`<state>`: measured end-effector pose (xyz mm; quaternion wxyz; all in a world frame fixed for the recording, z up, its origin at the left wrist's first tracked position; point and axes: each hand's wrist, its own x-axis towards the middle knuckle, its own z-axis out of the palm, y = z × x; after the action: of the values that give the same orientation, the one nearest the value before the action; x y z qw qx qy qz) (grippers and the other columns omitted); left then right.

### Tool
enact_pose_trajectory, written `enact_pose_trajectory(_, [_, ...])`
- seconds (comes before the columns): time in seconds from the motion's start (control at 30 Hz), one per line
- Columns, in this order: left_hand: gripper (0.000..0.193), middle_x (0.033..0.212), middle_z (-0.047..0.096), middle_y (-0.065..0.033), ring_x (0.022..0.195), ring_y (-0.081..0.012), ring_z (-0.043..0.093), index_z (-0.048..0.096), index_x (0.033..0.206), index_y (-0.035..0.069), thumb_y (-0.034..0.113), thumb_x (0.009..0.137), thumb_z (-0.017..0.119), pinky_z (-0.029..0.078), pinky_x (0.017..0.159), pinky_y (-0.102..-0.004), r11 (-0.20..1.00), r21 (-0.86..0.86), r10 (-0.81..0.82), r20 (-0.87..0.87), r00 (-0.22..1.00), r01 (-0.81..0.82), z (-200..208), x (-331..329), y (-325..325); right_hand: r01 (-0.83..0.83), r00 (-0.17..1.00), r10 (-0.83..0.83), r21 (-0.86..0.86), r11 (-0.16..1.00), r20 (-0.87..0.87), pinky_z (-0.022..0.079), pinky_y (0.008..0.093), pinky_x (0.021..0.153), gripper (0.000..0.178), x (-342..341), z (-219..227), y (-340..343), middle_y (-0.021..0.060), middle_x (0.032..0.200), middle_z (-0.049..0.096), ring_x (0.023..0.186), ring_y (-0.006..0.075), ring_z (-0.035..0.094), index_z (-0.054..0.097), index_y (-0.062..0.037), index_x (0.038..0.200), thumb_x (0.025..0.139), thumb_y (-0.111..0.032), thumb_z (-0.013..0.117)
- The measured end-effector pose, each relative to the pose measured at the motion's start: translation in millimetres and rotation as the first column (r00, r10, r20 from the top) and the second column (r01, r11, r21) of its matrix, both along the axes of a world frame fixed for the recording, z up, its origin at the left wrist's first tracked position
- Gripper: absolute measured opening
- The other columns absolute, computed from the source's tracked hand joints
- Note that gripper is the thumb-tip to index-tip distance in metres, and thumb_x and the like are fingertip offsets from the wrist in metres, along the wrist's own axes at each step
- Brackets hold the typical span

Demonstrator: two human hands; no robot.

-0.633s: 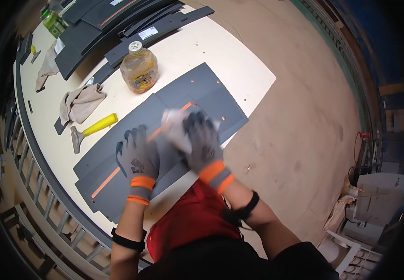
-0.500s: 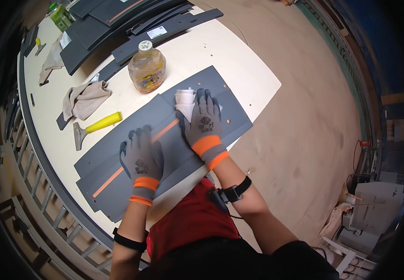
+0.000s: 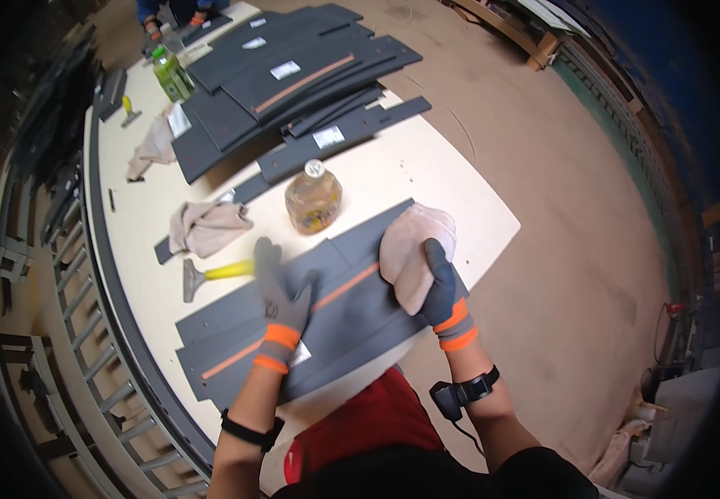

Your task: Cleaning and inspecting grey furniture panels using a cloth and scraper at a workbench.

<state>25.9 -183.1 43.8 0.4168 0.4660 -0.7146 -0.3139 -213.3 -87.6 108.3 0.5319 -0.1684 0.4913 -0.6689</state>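
Note:
A pale folded cloth is gripped in my right hand, above the right end of a dark grey panel with an orange stripe. My left hand is held over the panel's middle, somewhat blurred, with thumb and fingers apart and nothing in it. Both hands wear grey gloves with orange cuffs. Just left of that hand lies a scraper with a yellow handle, its handle end partly behind the fingers. By my left wrist, a small white label shows on the panel.
Beyond the panel stands a clear bottle with a white cap. A crumpled cloth lies left of it. Stacked dark panels cover the table's far part, beside a green bottle. Another person's gloved hands show at the far end.
My right hand has turned and raised the cloth, which was pressed on the panel. My left hand has come up from lying flat there. The view has shifted, revealing more of the far table.

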Motion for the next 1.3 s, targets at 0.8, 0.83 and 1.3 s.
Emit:
enact_pose_trajectory(0.8, [0.039, 0.100, 0.064, -0.0036, 0.105, -0.0237, 0.060, 0.065, 0.117, 0.033, 0.017, 0.081, 0.064, 0.030, 0.112, -0.0541, 0.601, -0.542, 0.135, 0.794, 0.593, 0.587, 85, -71, -112, 0.011, 0.931, 0.124, -0.365, 0.931, 0.344, 0.039, 0.0350, 0.108, 0.050, -17, -64, -59, 0.0096, 0.135, 0.050, 0.126, 0.0216, 0.048, 0.040, -0.0038, 0.143, 0.105, -0.036, 0.039])
enact_pose_trajectory(0.83, [0.047, 0.099, 0.064, -0.0031, 0.105, -0.0240, 0.060, 0.065, 0.117, 0.033, 0.013, 0.075, 0.065, 0.032, 0.111, -0.0551, 0.577, -0.592, 0.171, 0.762, 0.625, 0.563, 88, -73, -115, 0.003, 0.930, 0.132, -0.367, 0.930, 0.342, 0.039, 0.0350, 0.108, 0.050, -16, -60, -59, 0.0096, 0.135, 0.050, 0.126, 0.0216, 0.048, 0.040, -0.0038, 0.143, 0.105, -0.036, 0.039])
enact_pose_trajectory(1.3, [0.065, 0.106, 0.063, -0.0077, 0.108, -0.0289, 0.058, 0.060, 0.127, 0.022, 0.021, 0.065, 0.077, 0.039, 0.104, -0.0483, 0.876, -0.434, 0.039, 0.498, 0.866, 0.210, 34, -60, -101, -0.182, 0.789, -0.105, -0.393, 0.901, -0.605, 0.041, 0.0408, 0.105, 0.052, -18, 12, -71, 0.0142, 0.128, 0.052, 0.121, 0.0294, 0.051, 0.045, 0.0020, 0.134, 0.096, -0.031, 0.057])
